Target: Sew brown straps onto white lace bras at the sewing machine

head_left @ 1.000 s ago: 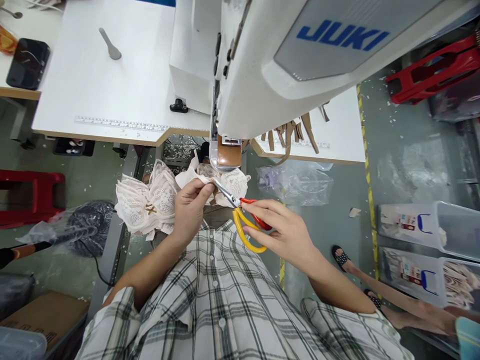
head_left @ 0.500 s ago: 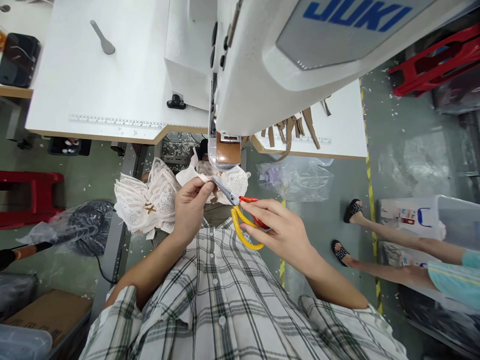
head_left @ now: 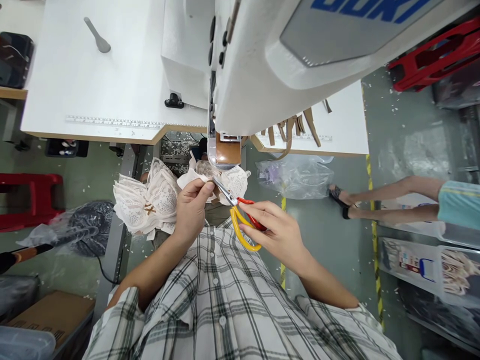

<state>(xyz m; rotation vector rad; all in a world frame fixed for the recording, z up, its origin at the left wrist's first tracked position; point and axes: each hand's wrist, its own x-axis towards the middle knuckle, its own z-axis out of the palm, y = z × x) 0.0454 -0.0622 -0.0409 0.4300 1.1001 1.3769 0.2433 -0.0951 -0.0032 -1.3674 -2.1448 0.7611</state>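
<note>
My left hand (head_left: pixel 194 202) pinches the edge of a white lace bra (head_left: pixel 234 181) just below the sewing machine's front. In my right hand (head_left: pixel 275 227) is a pair of scissors (head_left: pixel 240 212) with one red and one yellow handle loop. Their blades point up and left, and the tips reach the fabric beside my left fingertips. What lies between the blades is too small to tell. More white lace bras (head_left: pixel 146 200) with a small brown bow hang in a bunch left of my left hand.
A white sewing machine (head_left: pixel 255 75) rises over the white table (head_left: pixel 112 90). Brown strips (head_left: pixel 290 127) lie at its right, a grey spoon-like tool (head_left: pixel 98 37) at its left. A plastic bag (head_left: pixel 296 177) is below the table; a person's legs (head_left: pixel 397 200) and bins (head_left: pixel 412 265) are at the right.
The person at the right has stepped closer to the table, uncovering more of a bin. My view has shifted slightly. My hands and the scissors stay nearly in place at the bra.
</note>
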